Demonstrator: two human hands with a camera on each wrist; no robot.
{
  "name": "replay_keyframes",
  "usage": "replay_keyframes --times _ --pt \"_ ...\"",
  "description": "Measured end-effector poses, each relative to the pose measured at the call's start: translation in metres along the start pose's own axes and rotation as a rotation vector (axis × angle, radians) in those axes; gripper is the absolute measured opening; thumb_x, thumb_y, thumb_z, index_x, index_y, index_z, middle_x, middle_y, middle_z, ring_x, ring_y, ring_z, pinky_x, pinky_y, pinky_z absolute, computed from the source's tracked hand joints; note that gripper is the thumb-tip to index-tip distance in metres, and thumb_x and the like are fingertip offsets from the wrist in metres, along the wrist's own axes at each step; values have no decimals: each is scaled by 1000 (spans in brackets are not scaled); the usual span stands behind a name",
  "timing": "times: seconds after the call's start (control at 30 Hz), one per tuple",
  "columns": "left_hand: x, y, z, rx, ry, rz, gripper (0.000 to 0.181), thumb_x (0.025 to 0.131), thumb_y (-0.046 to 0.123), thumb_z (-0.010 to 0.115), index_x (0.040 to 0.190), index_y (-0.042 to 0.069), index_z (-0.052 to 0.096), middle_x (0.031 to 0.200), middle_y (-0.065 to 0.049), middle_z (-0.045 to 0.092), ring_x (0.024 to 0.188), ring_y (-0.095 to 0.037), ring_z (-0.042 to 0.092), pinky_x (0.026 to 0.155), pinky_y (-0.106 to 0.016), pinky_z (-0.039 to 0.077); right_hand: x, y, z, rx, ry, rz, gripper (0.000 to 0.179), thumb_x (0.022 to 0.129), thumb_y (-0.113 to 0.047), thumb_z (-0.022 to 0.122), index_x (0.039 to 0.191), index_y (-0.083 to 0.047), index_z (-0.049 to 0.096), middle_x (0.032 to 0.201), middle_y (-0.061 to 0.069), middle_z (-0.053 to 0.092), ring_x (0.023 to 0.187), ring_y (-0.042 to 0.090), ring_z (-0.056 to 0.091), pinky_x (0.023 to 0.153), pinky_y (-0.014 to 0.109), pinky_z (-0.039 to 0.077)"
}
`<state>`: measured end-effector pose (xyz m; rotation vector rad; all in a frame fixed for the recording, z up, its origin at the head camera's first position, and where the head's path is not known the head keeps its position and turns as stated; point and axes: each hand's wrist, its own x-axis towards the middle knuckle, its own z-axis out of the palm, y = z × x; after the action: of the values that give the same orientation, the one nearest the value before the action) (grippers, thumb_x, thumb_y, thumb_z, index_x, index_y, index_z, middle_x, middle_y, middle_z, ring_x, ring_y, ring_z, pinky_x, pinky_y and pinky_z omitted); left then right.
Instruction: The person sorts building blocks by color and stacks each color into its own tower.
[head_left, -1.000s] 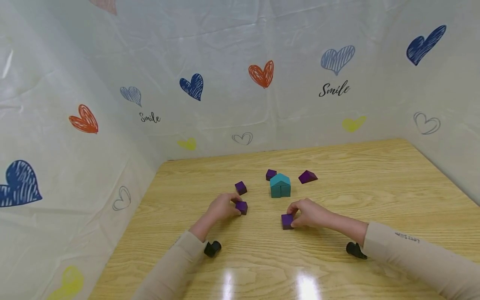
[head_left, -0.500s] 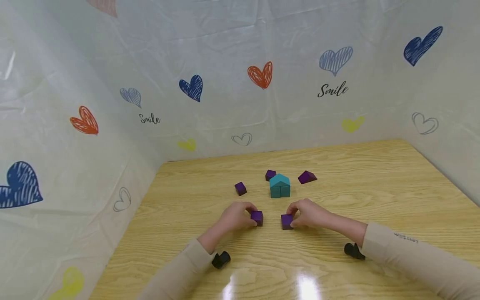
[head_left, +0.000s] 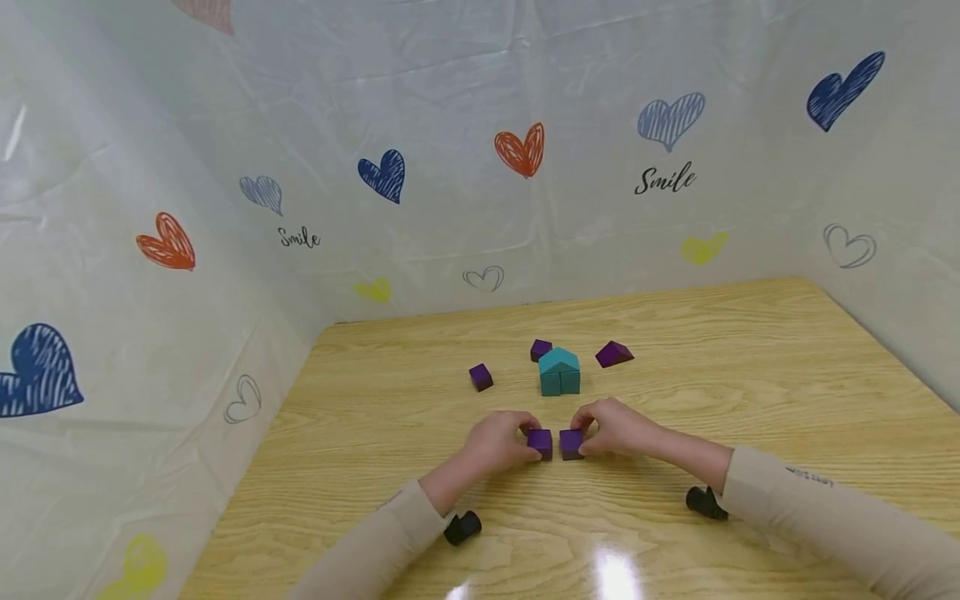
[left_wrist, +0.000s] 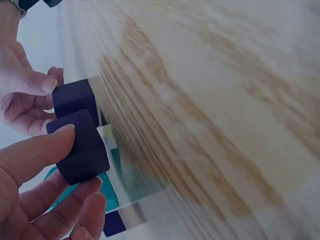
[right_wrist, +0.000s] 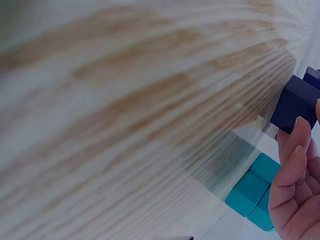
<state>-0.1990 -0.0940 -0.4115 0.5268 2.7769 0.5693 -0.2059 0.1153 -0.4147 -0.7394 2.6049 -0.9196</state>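
Note:
In the head view my left hand point(head_left: 497, 443) pinches a purple cube point(head_left: 540, 444) between thumb and fingers. Facing it, my right hand point(head_left: 618, 427) pinches a second purple cube point(head_left: 572, 444), with a narrow gap between the two cubes. The left wrist view shows my thumb across one side of the left cube point(left_wrist: 80, 147), the other cube point(left_wrist: 75, 99) just beyond it. Behind the hands stands a small teal house shape point(head_left: 559, 372): two blocks side by side under a triangular roof block. In the right wrist view the right cube point(right_wrist: 296, 105) is partly covered by fingers.
A loose purple cube point(head_left: 482, 377) lies left of the teal blocks, and another purple cube point(head_left: 541, 349) sits partly behind them. A purple triangular block point(head_left: 615, 354) lies to their right. The wooden table point(head_left: 390, 358) meets a white sheet point(head_left: 450, 242) printed with hearts.
My left hand has brought its purple cube rightward and toward me, close to the right hand's cube. The right hand has barely moved, its cube shifting slightly left.

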Motion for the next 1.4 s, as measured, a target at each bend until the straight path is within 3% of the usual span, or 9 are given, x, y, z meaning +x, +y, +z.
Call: replay_keyframes --times 0.33,0.7,0.97,1.4 --pt "5 3 5 33 18 43 29 75 26 76 100 15 67 91 2 64 82 -12 56 71 -26 45 0 -2 0 26 7 11 22 70 -7 74 91 -4 66 86 1 66 82 14 56 71 27 46" --pt "7 10 6 78 24 43 30 73 30 77 99 17 66 90 3 64 80 -10 56 69 -24 44 0 -3 -2 38 10 19 23 72 -8 74 92 -3 66 88 2 66 83 16 56 72 28 45" --pt "6 10 7 56 31 25 31 73 31 77 98 17 66 89 3 63 80 -10 55 68 -25 44 0 -3 -2 48 0 23 22 72 -6 74 92 -2 66 87 3 66 73 13 51 61 23 42" --pt "6 9 8 10 20 18 31 72 29 78 97 15 66 87 3 63 76 -10 53 66 -24 43 -1 -8 -1 15 -9 20 21 72 -6 74 91 -3 66 85 3 66 72 11 50 59 22 42"
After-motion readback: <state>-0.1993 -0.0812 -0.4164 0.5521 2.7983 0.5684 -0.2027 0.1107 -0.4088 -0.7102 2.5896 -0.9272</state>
